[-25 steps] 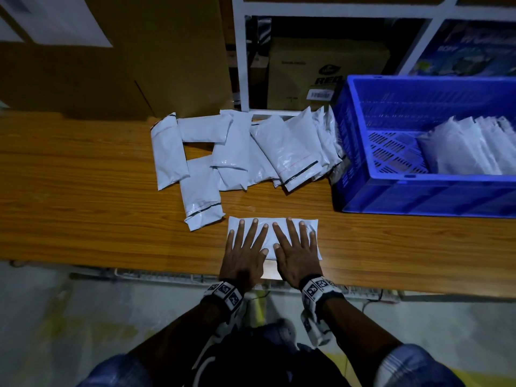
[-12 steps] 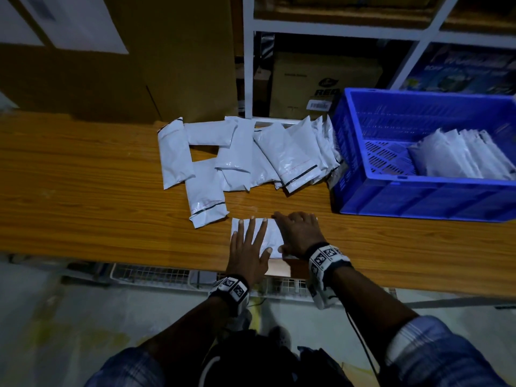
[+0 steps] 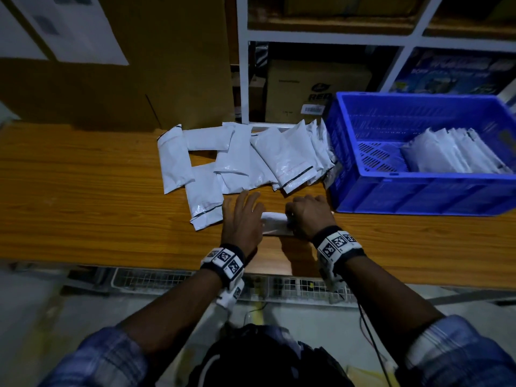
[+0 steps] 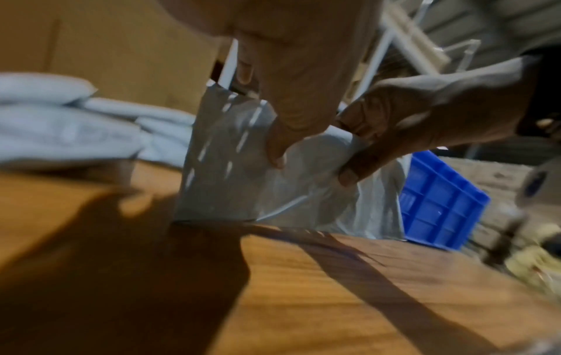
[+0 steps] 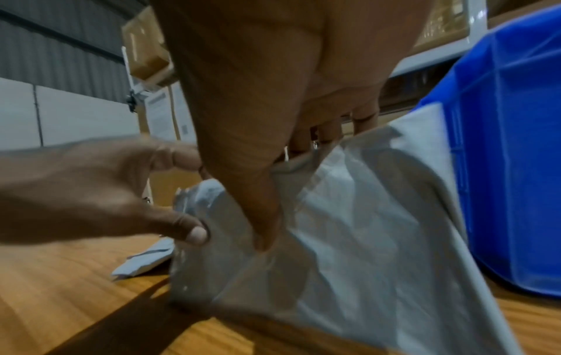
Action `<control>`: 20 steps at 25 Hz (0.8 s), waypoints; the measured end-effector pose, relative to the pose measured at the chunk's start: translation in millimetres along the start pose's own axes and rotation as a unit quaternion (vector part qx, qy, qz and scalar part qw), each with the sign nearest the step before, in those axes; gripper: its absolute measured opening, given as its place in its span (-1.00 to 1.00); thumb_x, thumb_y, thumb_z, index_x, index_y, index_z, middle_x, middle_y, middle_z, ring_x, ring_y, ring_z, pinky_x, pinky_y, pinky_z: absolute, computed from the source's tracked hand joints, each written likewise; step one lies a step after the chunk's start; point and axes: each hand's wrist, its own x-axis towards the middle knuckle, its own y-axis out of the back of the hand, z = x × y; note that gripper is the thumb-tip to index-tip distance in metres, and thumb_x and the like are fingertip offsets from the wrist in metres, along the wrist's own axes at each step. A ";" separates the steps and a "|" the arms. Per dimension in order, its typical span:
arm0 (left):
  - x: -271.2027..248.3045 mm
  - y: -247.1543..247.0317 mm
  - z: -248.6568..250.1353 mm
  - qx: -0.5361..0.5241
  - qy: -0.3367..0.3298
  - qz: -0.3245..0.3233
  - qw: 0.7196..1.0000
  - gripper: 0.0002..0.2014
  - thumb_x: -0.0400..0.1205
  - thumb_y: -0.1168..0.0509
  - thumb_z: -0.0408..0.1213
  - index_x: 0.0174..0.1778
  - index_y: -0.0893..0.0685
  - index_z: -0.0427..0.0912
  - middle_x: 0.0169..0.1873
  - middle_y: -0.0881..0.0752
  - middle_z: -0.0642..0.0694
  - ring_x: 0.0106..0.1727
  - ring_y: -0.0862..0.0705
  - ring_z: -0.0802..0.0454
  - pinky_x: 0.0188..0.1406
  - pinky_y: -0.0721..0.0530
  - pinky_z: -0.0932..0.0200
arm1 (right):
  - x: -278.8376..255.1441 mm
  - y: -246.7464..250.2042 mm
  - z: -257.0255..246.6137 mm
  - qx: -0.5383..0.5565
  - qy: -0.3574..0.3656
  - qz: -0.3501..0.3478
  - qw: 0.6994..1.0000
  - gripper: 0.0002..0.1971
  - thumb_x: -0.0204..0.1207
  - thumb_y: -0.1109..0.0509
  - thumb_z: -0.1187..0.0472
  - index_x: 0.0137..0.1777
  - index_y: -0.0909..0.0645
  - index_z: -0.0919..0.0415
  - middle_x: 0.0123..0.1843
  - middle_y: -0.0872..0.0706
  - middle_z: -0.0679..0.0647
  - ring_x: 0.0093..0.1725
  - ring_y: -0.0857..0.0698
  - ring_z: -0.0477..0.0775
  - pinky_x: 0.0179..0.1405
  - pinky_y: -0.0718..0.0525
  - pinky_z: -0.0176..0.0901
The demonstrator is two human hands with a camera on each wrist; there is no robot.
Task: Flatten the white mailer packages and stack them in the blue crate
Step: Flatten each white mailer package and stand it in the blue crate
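Observation:
A white mailer [image 3: 275, 223] stands tilted on its edge near the front of the wooden table [image 3: 83, 196]. My right hand [image 3: 310, 216] grips its upper right part, thumb on the near face and fingers curled over the top [image 5: 364, 240]. My left hand [image 3: 241, 216] hovers at its left end with fingers straight and spread, and the thumb touches the mailer [image 4: 236, 168]. The blue crate [image 3: 418, 196] sits just right of my right hand and holds a row of flattened white mailers [image 3: 452, 152]. A pile of puffy white mailers [image 3: 245, 160] lies behind my hands.
The pile leans against the crate's left wall. A large brown cardboard box [image 3: 125, 79] stands at the table's back left. White shelving [image 3: 321, 37] with boxes runs behind the pile and crate. Bare wood stretches left of the pile.
Both hands lay flat on the mailer a second ago. The right hand has since curled round it and tipped it up on edge, shifting right; the left hand has lifted its palm.

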 end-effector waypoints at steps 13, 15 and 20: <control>-48.0 -63.0 6.2 -0.099 0.004 -0.169 0.981 -0.12 0.54 -0.22 0.05 0.77 0.04 0.03 0.77 0.12 -0.02 0.78 0.17 -0.04 0.74 0.15 -0.14 | -44.2 -118.0 -34.6 0.241 -0.113 -0.105 0.958 -0.38 0.66 0.21 -0.35 0.65 0.37 -0.37 0.66 0.54 -0.16 0.64 0.54 0.11 0.63 0.40 0.26; -49.2 -67.4 8.3 -0.097 0.001 -0.131 0.987 -0.26 0.72 0.00 0.15 0.78 0.16 0.09 0.75 0.22 0.04 0.76 0.28 0.00 0.72 0.27 -0.15 | -46.8 -125.4 -40.6 0.207 -0.121 -0.063 0.969 -0.42 0.70 0.30 -0.23 0.68 0.36 -0.28 0.69 0.51 -0.09 0.65 0.52 0.14 0.64 0.38 0.28; -42.9 -79.1 19.0 -0.079 -0.008 -0.109 0.991 -0.42 0.82 0.25 0.13 0.78 -0.05 0.06 0.77 0.01 -0.05 0.78 0.09 -0.13 0.72 0.08 -0.26 | -45.2 -130.7 -41.3 0.189 -0.128 -0.037 0.973 -0.43 0.71 0.26 -0.18 0.71 0.26 -0.25 0.73 0.40 -0.04 0.70 0.40 0.16 0.64 0.35 0.25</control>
